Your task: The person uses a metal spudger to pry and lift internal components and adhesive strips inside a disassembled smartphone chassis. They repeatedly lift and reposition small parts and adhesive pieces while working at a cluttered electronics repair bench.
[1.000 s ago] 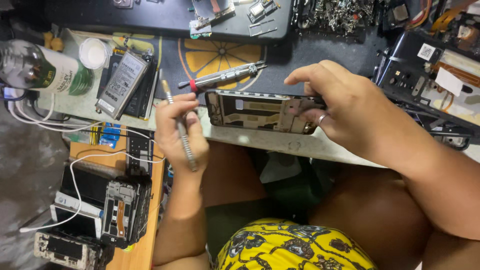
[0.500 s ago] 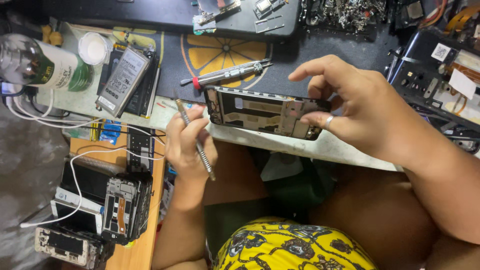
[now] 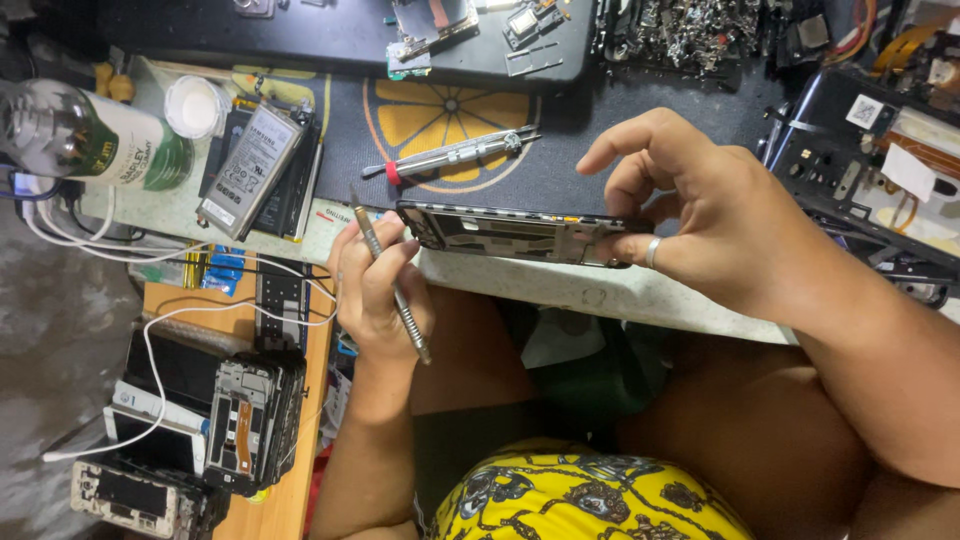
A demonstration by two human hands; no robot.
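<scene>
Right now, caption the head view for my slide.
Left hand grips a metal tool beside an opened phone frame steadied by the right hand.

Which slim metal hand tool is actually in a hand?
The plain grey metal tool, held in the left hand. The red-collared silver screwdriver lies loose on the orange-slice mat.

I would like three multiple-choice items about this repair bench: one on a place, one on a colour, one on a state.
1. Where does the screwdriver lie?
A. on the orange-slice mat
B. on the wooden shelf
C. in a hand

2. What colour is the band on the screwdriver?
A. blue
B. red
C. green

3. How is the phone frame held?
A. flat on the mat
B. lifted, between both hands
C. by one hand alone

Answers: 1 A, it rests on the mat. 2 B, a red ring shows. 3 B, the left hand, which also holds tweezers, and the right hand grip its ends.
</scene>
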